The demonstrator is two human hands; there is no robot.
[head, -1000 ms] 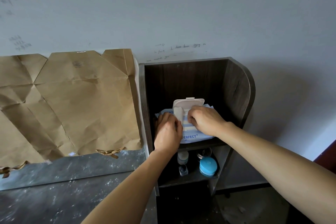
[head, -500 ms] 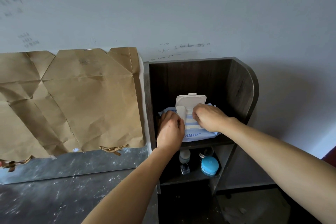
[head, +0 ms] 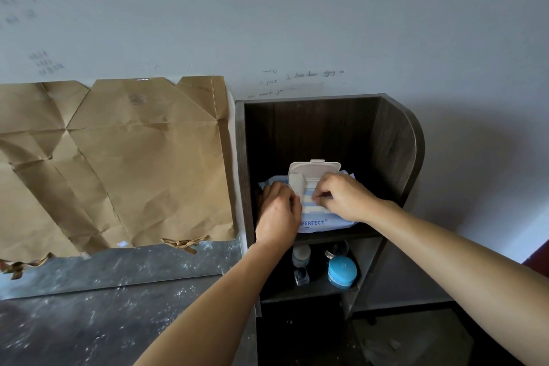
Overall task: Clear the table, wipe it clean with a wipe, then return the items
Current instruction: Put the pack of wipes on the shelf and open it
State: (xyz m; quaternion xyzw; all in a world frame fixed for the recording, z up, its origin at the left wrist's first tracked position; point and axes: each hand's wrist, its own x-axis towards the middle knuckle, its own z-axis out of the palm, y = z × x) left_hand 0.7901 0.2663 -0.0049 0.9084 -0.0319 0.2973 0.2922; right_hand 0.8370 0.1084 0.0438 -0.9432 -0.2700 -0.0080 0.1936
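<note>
Left: a creased sheet of brown kraft paper [head: 118, 157] leans against the wall above the dark, white-speckled worktop [head: 89, 306], whose visible part carries no loose items, so clearing appears done; no wiping is evident. Centre: a dark wooden shelf unit [head: 398, 142] beside the worktop holds, on its upper shelf, a soft white-and-blue pack of wet wipes [head: 323, 221] with its white plastic flip lid [head: 315, 169] raised. The left hand [head: 277, 214] lies on the pack's left end, fingers curled, seemingly steadying it; whether it grips cannot be told. Right: the right hand [head: 344, 199] has its fingertips [head: 317, 198] pinched together at the dispensing opening, apparently on the top wipe, though the wipe itself is hidden. Below, the lower shelf carries a small white bottle [head: 300, 255], a small clear glass bottle [head: 301, 276] and a round blue-lidded jar [head: 342, 272], presumably the items moved off. Remaining, by judgement: drawing out a wipe, wiping, returning the items
</note>
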